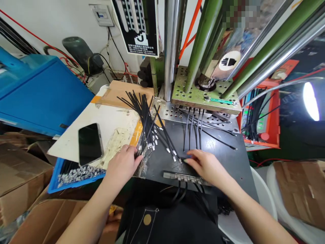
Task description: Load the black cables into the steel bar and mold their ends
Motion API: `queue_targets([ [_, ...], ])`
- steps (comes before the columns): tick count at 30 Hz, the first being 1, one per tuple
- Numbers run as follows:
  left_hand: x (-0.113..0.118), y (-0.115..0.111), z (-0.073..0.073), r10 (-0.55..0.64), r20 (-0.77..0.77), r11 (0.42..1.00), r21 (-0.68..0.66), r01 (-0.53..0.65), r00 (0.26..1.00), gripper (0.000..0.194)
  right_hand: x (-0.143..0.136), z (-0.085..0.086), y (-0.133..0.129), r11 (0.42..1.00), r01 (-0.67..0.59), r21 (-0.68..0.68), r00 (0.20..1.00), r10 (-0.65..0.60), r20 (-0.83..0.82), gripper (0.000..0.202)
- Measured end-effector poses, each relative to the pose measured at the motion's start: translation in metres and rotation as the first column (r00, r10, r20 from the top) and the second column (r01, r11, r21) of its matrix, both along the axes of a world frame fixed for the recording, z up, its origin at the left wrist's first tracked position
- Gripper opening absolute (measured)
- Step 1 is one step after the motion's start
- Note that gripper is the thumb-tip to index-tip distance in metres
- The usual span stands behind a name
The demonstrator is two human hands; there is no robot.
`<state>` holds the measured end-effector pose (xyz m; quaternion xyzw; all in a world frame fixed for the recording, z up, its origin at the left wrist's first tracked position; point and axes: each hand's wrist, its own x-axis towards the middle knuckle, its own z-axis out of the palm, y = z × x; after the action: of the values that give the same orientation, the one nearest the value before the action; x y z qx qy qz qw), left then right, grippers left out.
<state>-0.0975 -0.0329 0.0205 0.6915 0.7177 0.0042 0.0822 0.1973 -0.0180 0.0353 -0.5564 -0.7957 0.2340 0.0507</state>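
Dark, flat worktop (pixel 228 162) spreads out in front of me, with a blue cabinet (pixel 43 98) off to the left and the green press plate (pixel 177 96) standing over the far edge. A wrench (pixel 220 100) with a green handle lies across that plate.

My left hand (pixel 123 164) is at the near end of the cable bundle (pixel 144 117) — black leads fanned out away from me, silver connectors toward me. Its thumb and forefinger are parted in a moderate gap; I see nothing gripped between them.

My right hand (pixel 208 166) reaches in from the other side, thumb and forefinger only a little apart, and I see nothing held there either. Their tips are just beside the connector ends of a few loose cables (pixel 169 140) that slant out from the bundle, and near the lower ends of the black strands (pixel 191 130) that run out from under the plate. More loose leads lie to the right of those strands.

Nearest my lap sits a metal bar (pixel 181 177), its right end partly under my right hand, with dark cables curving down from its near side. Left of the bundle, a phone (pixel 90 144) lies on a pale board (pixel 71 125) — beside it, lower down, a blue tray (pixel 52 178) holds many small silvery pieces.
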Motion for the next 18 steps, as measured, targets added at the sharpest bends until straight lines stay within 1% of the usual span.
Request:
queue_targets([
  [2, 0.004, 0.001, -0.002, 0.012, -0.024, 0.998, -0.066, -0.013, 1.000, 0.030, -0.032, -0.003, 0.010, 0.998, 0.016, -0.053, 0.987, -0.008, 0.159, 0.032],
  [4, 0.011, 0.004, -0.001, 0.012, 0.038, 0.996, -0.090, -0.009, 0.999, 0.032, -0.051, -0.006, 0.018, 0.998, 0.019, -0.068, 0.965, -0.001, 0.264, 0.036],
  [6, 0.022, 0.010, 0.000, -0.013, 0.188, 0.998, -0.059, 0.024, 0.982, 0.033, -0.056, -0.009, 0.022, 0.997, 0.016, -0.071, 0.961, 0.005, 0.276, 0.027],
  [7, 0.028, 0.014, 0.001, -0.049, 0.281, 0.998, -0.019, 0.057, 0.958, 0.033, -0.054, -0.011, 0.023, 0.997, 0.016, -0.071, 0.966, 0.003, 0.258, 0.023],
  [9, 0.043, 0.023, -0.003, -0.175, 0.418, 0.984, 0.100, 0.146, 0.892, 0.030, -0.046, -0.015, 0.024, 0.998, 0.020, -0.066, 0.979, -0.006, 0.205, 0.020],
  [10, 0.051, 0.027, -0.007, -0.256, 0.431, 0.965, 0.167, 0.203, 0.865, 0.028, -0.042, -0.016, 0.024, 0.998, 0.025, -0.059, 0.983, -0.014, 0.181, 0.021],
  [11, 0.059, 0.030, -0.013, -0.334, 0.406, 0.939, 0.226, 0.261, 0.851, 0.028, -0.038, -0.017, 0.024, 0.998, 0.035, -0.049, 0.987, -0.026, 0.161, 0.022],
  [13, 0.071, 0.035, -0.024, -0.449, 0.285, 0.882, 0.294, 0.369, 0.847, 0.034, -0.033, -0.019, 0.022, 0.999, 0.037, -0.029, 0.991, -0.033, 0.129, 0.027],
  [15, 0.078, 0.036, -0.034, -0.498, 0.172, 0.847, 0.306, 0.435, 0.850, 0.037, -0.031, -0.020, 0.020, 1.000, 0.010, -0.006, 0.994, -0.009, 0.110, 0.038],
  [16, 0.078, 0.036, -0.037, -0.514, 0.150, 0.836, 0.306, 0.455, 0.844, 0.035, -0.031, -0.020, 0.020, 1.000, -0.013, 0.003, 0.994, 0.012, 0.111, 0.044],
  [18, 0.077, 0.033, -0.039, -0.558, 0.161, 0.814, 0.299, 0.498, 0.814, 0.029, -0.029, -0.021, 0.018, 0.998, -0.064, 0.012, 0.989, 0.062, 0.134, 0.048],
])
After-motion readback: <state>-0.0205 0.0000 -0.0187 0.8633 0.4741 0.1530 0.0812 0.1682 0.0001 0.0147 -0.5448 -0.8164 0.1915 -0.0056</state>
